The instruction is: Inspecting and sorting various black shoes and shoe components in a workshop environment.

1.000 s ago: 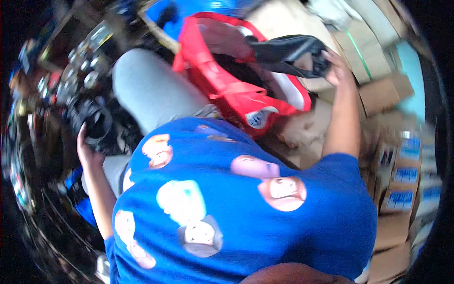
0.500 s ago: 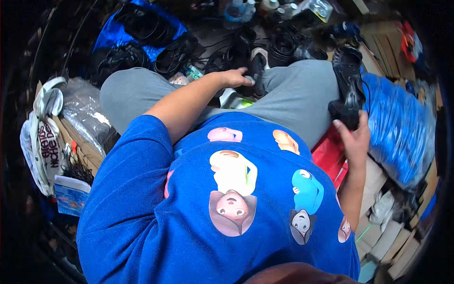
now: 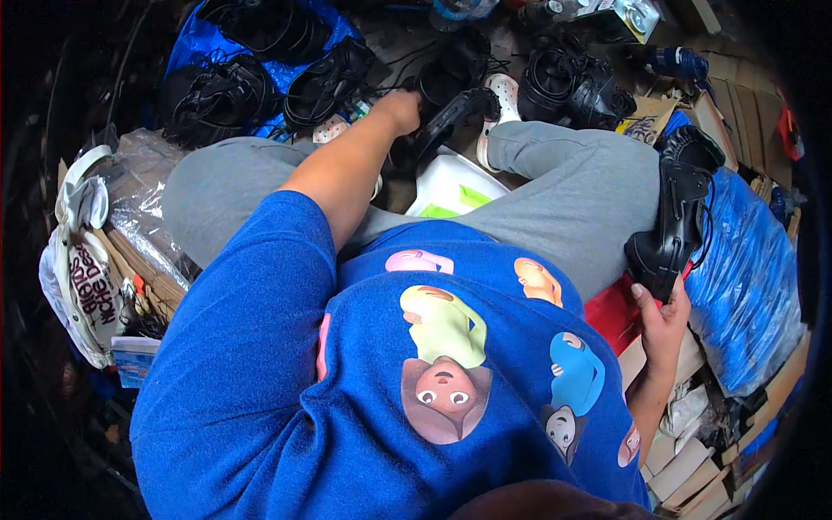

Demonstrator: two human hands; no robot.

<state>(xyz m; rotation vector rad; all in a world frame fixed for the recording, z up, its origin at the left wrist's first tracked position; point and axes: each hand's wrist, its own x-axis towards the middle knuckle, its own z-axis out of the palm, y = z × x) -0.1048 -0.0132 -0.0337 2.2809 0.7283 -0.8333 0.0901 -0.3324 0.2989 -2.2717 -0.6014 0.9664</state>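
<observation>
One black shoe [image 3: 674, 212] lies along the narrow gap between grey-clad right knee [image 3: 598, 165] and blue bundle [image 3: 745, 269], its end gripped by the right hand [image 3: 663, 322]; beyond a white object's [image 3: 452, 178] edge, the left hand [image 3: 399, 111] meets a second shoe [image 3: 444, 126], fingers hidden, grip unclear.

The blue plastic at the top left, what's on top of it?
Black shoes lie on the blue plastic, with bits of it showing between and around them. The shoes cover the rest, and what is under the plastic can't be seen.
</observation>
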